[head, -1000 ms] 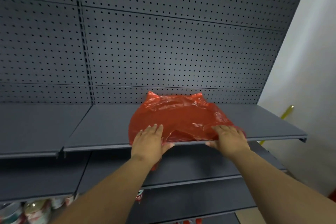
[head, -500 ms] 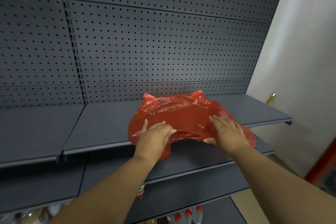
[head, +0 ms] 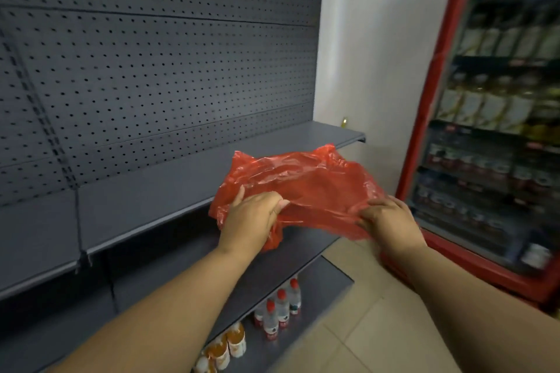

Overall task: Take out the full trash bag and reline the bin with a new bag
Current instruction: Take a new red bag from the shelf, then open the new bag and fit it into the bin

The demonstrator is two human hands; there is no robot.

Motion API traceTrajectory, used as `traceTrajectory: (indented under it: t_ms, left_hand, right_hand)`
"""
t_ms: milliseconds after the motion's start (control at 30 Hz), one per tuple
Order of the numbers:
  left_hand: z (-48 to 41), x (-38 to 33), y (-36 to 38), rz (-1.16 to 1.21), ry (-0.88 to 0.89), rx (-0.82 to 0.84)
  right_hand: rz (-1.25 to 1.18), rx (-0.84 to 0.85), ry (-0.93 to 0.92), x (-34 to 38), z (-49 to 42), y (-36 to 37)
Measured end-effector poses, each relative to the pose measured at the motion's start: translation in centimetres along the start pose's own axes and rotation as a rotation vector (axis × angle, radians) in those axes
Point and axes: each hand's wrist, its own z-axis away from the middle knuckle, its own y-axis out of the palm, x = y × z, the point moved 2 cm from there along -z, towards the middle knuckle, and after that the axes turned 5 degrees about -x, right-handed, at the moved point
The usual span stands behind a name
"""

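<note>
The red bag (head: 312,185) hangs half past the front edge of the shelf (head: 151,200), at 4 o'clock from centre. The left hand (head: 254,216) at the bag's 8 o'clock and the right hand (head: 391,221) at its 4 o'clock both grip the near hem with curled fingers, probably so it comes away spread out.

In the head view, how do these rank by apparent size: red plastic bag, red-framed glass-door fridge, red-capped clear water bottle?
1. red-framed glass-door fridge
2. red plastic bag
3. red-capped clear water bottle
Fridge partly cropped.

dim indoor light | motion blur at right, cooler (head: 497,118) smeared | wide-angle bend at edges
</note>
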Motion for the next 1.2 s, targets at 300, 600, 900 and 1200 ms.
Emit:
traceTrajectory:
  t_ms: [300,600,900,1200]
  left_hand:
    - [5.1,-12.7,10.6,0.323,0.188,0.189]
    - [13.7,-27.9,20.4,0.511,0.264,0.512]
    - [23.7,-39.7,29.3,0.589,0.046,0.735]
    - [33.6,-43.1,39.0,0.598,-0.382,0.787]
  right_hand:
    - [-0.026,0.083,0.504,-10.2,18.8,-3.9]
    - [0.139,0.136,1.003,-18.4,38.0,-7.7]
    - [0.009,0.038,1.414,-27.2,52.7,-5.4]
    - [-0.31,-0.267,1.682,-32.2,58.1,2.2]
